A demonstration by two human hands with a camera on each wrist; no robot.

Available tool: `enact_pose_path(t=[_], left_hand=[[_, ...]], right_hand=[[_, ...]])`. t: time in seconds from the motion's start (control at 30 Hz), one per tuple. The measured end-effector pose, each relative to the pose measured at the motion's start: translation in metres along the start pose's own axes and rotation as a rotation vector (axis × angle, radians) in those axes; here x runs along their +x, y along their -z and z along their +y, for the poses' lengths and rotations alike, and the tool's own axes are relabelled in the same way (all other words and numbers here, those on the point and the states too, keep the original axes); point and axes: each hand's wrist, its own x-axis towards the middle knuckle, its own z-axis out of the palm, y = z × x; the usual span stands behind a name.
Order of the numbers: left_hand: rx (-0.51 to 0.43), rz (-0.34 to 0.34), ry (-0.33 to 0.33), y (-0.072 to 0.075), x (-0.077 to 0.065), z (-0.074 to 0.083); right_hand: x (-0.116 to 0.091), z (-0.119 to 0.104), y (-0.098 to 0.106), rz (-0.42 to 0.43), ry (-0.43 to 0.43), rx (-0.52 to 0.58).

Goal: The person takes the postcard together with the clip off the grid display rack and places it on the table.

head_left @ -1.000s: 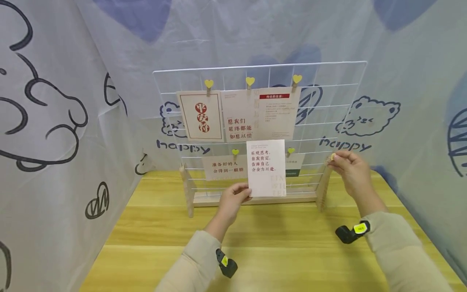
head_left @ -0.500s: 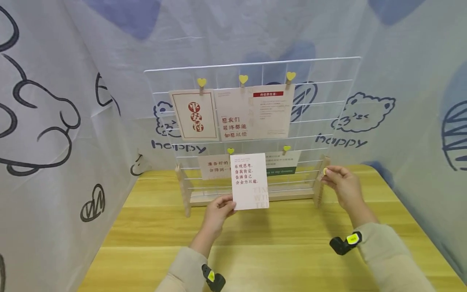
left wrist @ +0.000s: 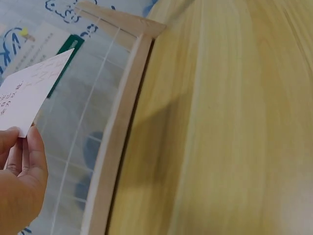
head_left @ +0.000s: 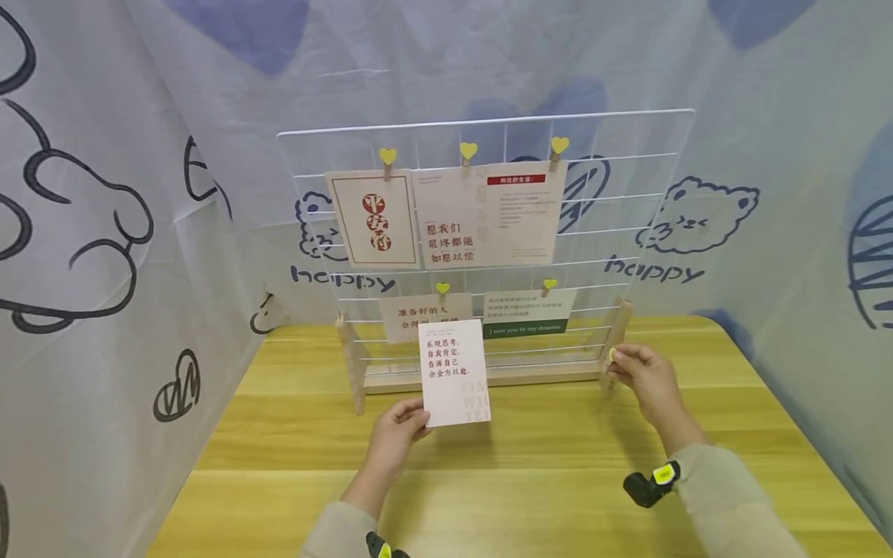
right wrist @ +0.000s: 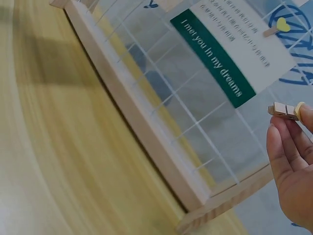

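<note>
My left hand (head_left: 394, 440) pinches the lower left corner of a white card (head_left: 453, 387) with red print, held up in front of the wire grid rack (head_left: 586, 267). In the left wrist view the thumb lies on the card's face, with fingers behind it. Off the rack's right side, my right hand (head_left: 649, 380) pinches a small wooden clothespin (right wrist: 282, 110) with a yellow heart on its end. Two cards hang on the lower row: one with red writing (head_left: 401, 308), partly covered by the held card, and one with a green band (head_left: 528, 327).
On the upper row hang a card with a red border (head_left: 374, 221), a card with red characters (head_left: 446, 209) and one with a red bar (head_left: 526, 217), under yellow heart clothespins. The rack's wooden base (head_left: 544, 376) stands on the wooden table (head_left: 544, 496). A patterned cloth (head_left: 446, 62) hangs behind.
The left hand has moved down and left with the card, uncovering the green-banded card. The right hand has lowered with the clothespin still pinched. The head view has shifted slightly.
</note>
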Motion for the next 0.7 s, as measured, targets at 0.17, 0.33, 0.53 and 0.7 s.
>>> enact_pose_path(t=[0.17, 0.33, 0.53, 0.7], left_hand=[[0.008, 0.047, 0.020, 0.014, -0.005, -0.008], [0.035, 0.075, 0.029, 0.026, -0.012, -0.015], [0.034, 0.099, 0.061, 0.038, -0.023, -0.023], [0.036, 0.150, 0.095, 0.048, -0.032, -0.030]], right_hand=[[-0.002, 0.012, 0.006, 0.004, -0.011, -0.054], [0.027, 0.071, 0.053, 0.004, -0.001, -0.105], [0.054, 0.132, 0.096, 0.093, -0.037, -0.176], [0.043, 0.133, 0.093, 0.108, -0.078, -0.227]])
